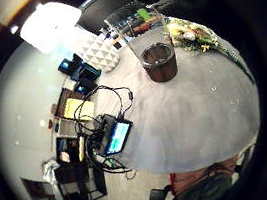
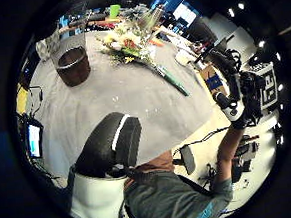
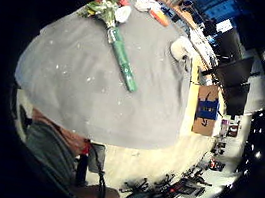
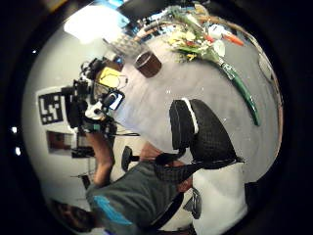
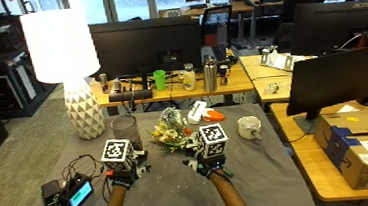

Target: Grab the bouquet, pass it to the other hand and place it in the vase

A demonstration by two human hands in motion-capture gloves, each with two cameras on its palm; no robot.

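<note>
Just beyond your right hand [image 5: 211, 169] lies the bouquet [image 5: 168, 134]; whether your fingers are spread I cannot tell, so grasp its wrapped stem low.

Grey-clothed table [image 5: 270, 175] — bouquet [image 5: 168, 134], vase [image 5: 125, 130], mug [image 5: 248, 127], small screen [image 5: 80, 195] on it.

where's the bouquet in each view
Left little finger view: bouquet lies on the grey cloth beside the vase.
Left thumb view: bouquet, vase beside it.
Right little finger view: bouquet; no vase.
Right thumb view: bouquet, vase.
Outside view: bouquet between vase and mug.
Shared landmark: the vase.
</note>
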